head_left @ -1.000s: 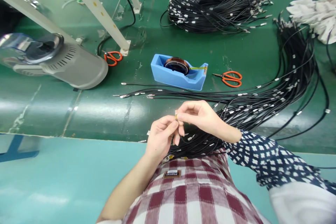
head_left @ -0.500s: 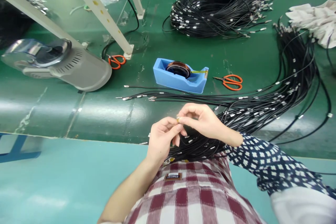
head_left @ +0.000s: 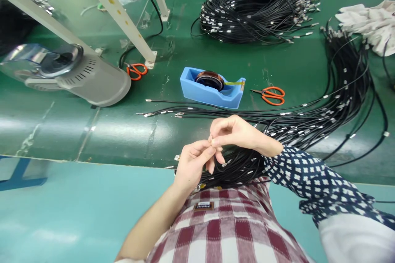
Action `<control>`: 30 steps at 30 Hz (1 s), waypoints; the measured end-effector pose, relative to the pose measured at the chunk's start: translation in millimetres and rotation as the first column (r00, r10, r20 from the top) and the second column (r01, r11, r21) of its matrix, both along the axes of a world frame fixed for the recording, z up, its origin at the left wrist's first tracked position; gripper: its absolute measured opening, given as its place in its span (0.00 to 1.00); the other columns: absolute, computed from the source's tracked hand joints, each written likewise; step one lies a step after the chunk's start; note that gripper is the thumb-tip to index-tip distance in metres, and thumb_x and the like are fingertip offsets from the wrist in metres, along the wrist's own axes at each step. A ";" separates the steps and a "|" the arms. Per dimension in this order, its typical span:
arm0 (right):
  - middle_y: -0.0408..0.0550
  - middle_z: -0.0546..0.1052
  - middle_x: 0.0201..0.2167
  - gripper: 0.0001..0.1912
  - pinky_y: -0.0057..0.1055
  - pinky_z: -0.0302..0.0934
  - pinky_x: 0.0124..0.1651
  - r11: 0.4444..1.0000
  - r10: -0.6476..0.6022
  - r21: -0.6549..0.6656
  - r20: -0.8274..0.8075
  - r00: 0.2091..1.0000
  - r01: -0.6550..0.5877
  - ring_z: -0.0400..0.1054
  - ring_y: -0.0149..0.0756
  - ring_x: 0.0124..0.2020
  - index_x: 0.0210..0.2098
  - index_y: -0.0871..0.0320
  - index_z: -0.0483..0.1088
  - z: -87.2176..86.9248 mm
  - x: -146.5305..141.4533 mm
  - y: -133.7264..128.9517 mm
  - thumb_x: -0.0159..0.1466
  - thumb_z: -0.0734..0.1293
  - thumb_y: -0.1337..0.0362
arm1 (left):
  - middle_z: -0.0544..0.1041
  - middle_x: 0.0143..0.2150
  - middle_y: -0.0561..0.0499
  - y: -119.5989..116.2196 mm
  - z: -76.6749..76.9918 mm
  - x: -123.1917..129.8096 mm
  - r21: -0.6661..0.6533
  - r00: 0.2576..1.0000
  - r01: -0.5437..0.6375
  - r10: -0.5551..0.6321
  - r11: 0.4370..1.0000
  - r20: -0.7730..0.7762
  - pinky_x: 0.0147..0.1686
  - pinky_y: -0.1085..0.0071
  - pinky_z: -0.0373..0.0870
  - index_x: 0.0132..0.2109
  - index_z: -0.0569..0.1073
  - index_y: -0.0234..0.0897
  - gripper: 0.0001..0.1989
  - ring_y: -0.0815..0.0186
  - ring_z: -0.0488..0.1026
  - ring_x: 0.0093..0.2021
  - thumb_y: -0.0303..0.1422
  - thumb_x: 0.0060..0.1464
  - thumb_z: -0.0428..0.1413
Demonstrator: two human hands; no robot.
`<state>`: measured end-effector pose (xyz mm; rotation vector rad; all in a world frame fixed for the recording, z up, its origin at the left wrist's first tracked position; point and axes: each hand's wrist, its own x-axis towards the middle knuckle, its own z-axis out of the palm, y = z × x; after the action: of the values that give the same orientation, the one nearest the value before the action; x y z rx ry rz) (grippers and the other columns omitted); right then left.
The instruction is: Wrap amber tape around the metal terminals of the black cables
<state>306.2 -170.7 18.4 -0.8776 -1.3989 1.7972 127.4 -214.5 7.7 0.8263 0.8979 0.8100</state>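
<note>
My left hand [head_left: 193, 162] and my right hand [head_left: 236, 133] meet fingertip to fingertip above the bench's front edge. Both are closed in a pinch around something small at the tips, mostly hidden by the fingers. Beneath and to the right of them lies a bundle of black cables [head_left: 243, 168] with white tags and metal ends, partly over the edge by the checked apron. Further cables [head_left: 345, 90] curve away to the right. Behind the hands stands a blue tape dispenser [head_left: 212, 94] with a brown tape roll, a yellowish strip reaching its cutter.
Orange-handled scissors [head_left: 273, 95] lie right of the dispenser. Another orange pair [head_left: 137, 71] rests by a white post [head_left: 135, 37]. A grey machine [head_left: 95, 80] stands left. A coiled cable bundle [head_left: 256, 12] lies at the back, white gloves [head_left: 370, 24] at the far right.
My right hand has moved slightly up, and its fingers now cover more of the small piece that showed yellowish between the fingertips. My left fingertips have shifted slightly right.
</note>
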 end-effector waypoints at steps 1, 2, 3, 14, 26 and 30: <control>0.44 0.73 0.29 0.09 0.29 0.66 0.36 1.000 -0.016 0.025 0.021 1.000 0.016 0.69 0.29 0.29 0.27 0.61 0.74 1.2 0.2 0.6 0.55 0.74 0.61 | 0.78 0.23 0.50 0.8 -0.5 0.0 -0.015 1.000 0.008 -0.008 1.000 0.011 0.15 0.77 0.58 0.33 0.78 0.33 0.12 0.75 0.65 0.14 0.40 0.53 0.62; 0.44 0.73 0.29 0.09 0.29 0.66 0.35 0.998 -0.028 0.050 0.041 0.999 0.026 0.69 0.30 0.30 0.27 0.61 0.74 2.6 0.3 1.0 0.55 0.75 0.61 | 0.77 0.22 0.50 1.9 -1.1 -0.2 -0.032 1.000 0.017 -0.016 0.999 0.026 0.15 0.78 0.56 0.33 0.78 0.33 0.13 0.75 0.64 0.14 0.40 0.52 0.63; 0.44 0.73 0.30 0.09 0.28 0.66 0.35 0.997 -0.028 0.072 0.055 0.998 0.024 0.69 0.30 0.30 0.27 0.61 0.74 4.3 0.4 1.2 0.56 0.74 0.61 | 0.77 0.22 0.50 3.0 -1.8 -0.5 -0.049 0.999 0.027 -0.024 0.998 0.046 0.15 0.78 0.55 0.32 0.78 0.33 0.14 0.75 0.63 0.13 0.41 0.52 0.63; 0.47 0.73 0.34 0.10 0.25 0.62 0.29 0.933 -0.125 0.360 0.270 0.955 0.021 0.66 0.28 0.29 0.35 0.60 0.75 9.4 7.8 2.3 0.65 0.65 0.61 | 0.73 0.17 0.53 7.3 -8.7 -5.4 -0.136 0.966 0.152 -0.118 0.979 0.231 0.15 0.76 0.55 0.30 0.73 0.34 0.17 0.75 0.62 0.12 0.45 0.50 0.64; 0.43 0.71 0.27 0.12 0.26 0.59 0.29 0.969 -0.205 0.180 0.209 0.956 0.168 0.63 0.28 0.27 0.28 0.61 0.73 14.2 -6.7 -12.0 0.61 0.69 0.58 | 0.79 0.28 0.49 5.0 0.9 -5.3 -0.054 0.992 0.122 -0.120 0.991 0.044 0.14 0.78 0.63 0.39 0.74 0.34 0.15 0.72 0.69 0.14 0.43 0.55 0.60; 0.45 0.73 0.29 0.13 0.27 0.60 0.31 0.945 -0.174 0.321 0.350 0.920 0.056 0.65 0.29 0.28 0.32 0.60 0.75 8.3 -0.2 -7.4 0.64 0.67 0.57 | 0.78 0.25 0.48 7.6 2.7 -12.2 -0.063 0.987 0.157 -0.155 0.986 0.035 0.14 0.78 0.60 0.34 0.75 0.31 0.16 0.72 0.69 0.13 0.42 0.56 0.59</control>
<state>306.0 -178.1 26.7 -1.1482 -1.7662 1.3160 115.2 -206.9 10.4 0.8148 0.8184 0.6516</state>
